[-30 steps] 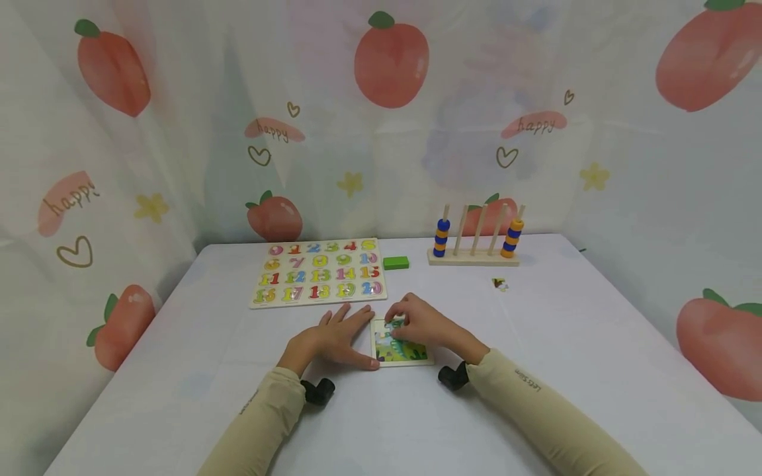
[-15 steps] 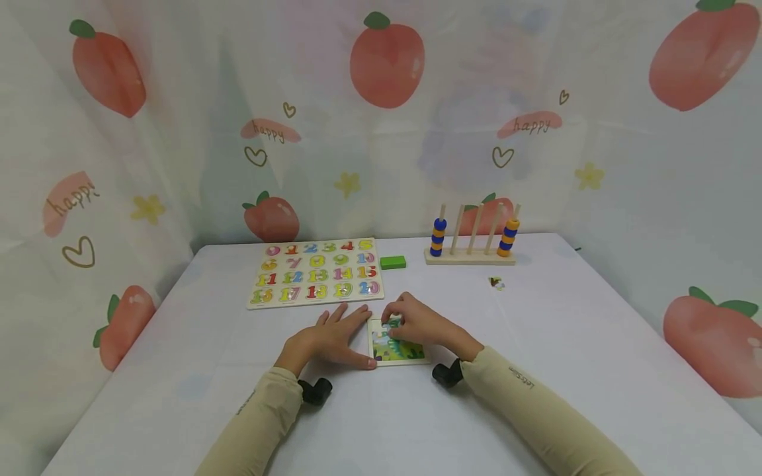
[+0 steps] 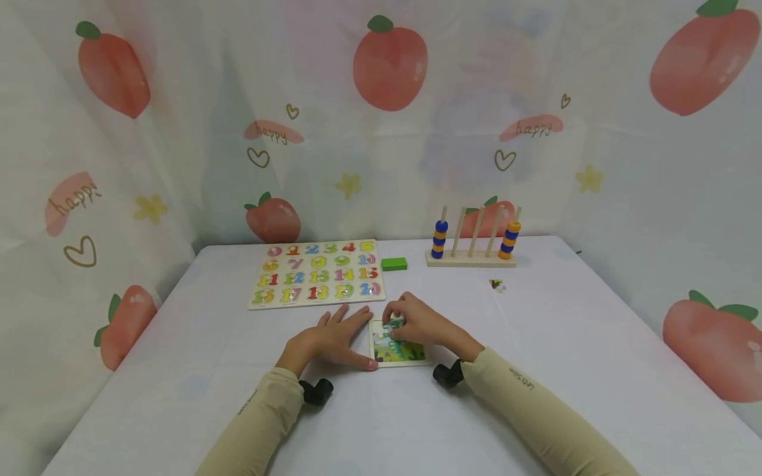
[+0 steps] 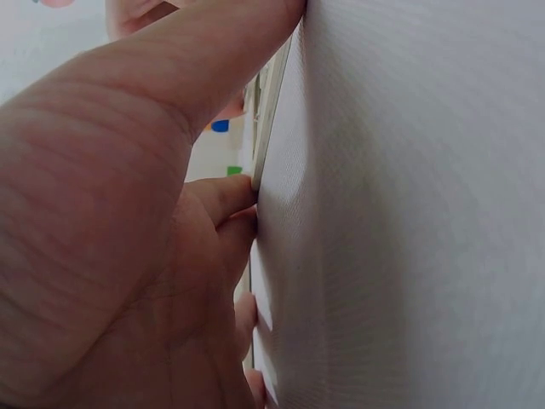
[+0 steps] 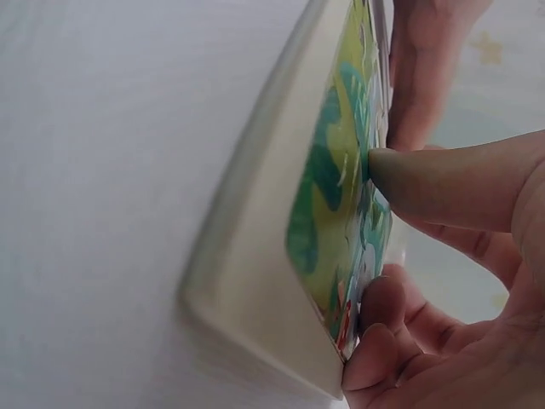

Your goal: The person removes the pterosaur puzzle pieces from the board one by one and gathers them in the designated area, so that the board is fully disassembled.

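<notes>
A small jigsaw puzzle (image 3: 400,352) with a green and blue picture lies in a pale wooden frame at the middle of the table. My left hand (image 3: 333,342) is spread flat beside it, thumb at the near left corner and index fingertip at the far left corner. From the right, my right hand (image 3: 424,322) reaches over the puzzle with bent fingers. Its thumb (image 5: 409,183) and fingertips pinch a jigsaw piece (image 5: 371,230) lying within the picture. The fingers partly hide that piece in the head view. One loose jigsaw piece (image 3: 497,285) lies farther back on the right.
Behind the left hand lies a number board (image 3: 302,305) with colourful numerals. A green block (image 3: 394,264) sits at its right side. At the back right stands a wooden peg rack (image 3: 471,262) with blue and orange beads on its outer pegs. A patterned curtain (image 3: 381,165) hangs behind.
Both hands keep their places at the puzzle, and the right fingers stay on the piece. The whole head view shifts slightly.
</notes>
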A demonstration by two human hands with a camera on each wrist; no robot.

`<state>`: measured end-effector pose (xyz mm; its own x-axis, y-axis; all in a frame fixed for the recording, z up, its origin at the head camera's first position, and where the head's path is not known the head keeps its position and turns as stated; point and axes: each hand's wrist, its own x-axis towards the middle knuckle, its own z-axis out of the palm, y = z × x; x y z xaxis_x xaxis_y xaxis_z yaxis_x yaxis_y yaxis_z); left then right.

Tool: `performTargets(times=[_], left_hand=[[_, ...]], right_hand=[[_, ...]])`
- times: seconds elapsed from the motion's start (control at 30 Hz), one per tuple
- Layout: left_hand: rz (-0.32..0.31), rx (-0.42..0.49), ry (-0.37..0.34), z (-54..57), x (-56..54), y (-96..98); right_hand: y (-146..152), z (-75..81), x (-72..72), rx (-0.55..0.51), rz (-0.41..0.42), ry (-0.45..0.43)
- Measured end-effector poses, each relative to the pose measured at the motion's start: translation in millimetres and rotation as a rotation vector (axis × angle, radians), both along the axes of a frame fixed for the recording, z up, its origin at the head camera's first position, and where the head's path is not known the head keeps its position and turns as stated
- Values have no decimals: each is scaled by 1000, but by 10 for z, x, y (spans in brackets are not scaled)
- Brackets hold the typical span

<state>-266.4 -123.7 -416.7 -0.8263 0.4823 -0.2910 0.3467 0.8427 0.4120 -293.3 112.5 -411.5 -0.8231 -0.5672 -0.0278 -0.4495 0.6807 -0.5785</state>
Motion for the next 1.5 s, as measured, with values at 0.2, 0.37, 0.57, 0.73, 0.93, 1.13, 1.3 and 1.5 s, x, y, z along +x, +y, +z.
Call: performTargets(times=[0.2,0.37,0.57,0.73,0.93,1.13,1.3,1.5], left_hand=[[9,8,-2,-1,-7,11],[10,11,-1,-7,-4,15],[13,11,-6,1,-2,9],[7,19,0,5,2,-3],[7,18,2,-12,4,-3],[0,20,6,-22,-4,-4],[-6,18,5,-36,-9,-10],[4,15,9,-40,-8,4]], right_hand=[[26,-2,1,-14,2,4],[37,-12,12,-34,-28,2],[35,-25,23,-63,-44,32],[90,-24,31,-104,-29,44],[146,-29,16,-144,-28,-8],[149,-40,6,-148,-65,-27],[155,-25,29,-152,-79,-40],[166,-27,37,-155,-92,-55]])
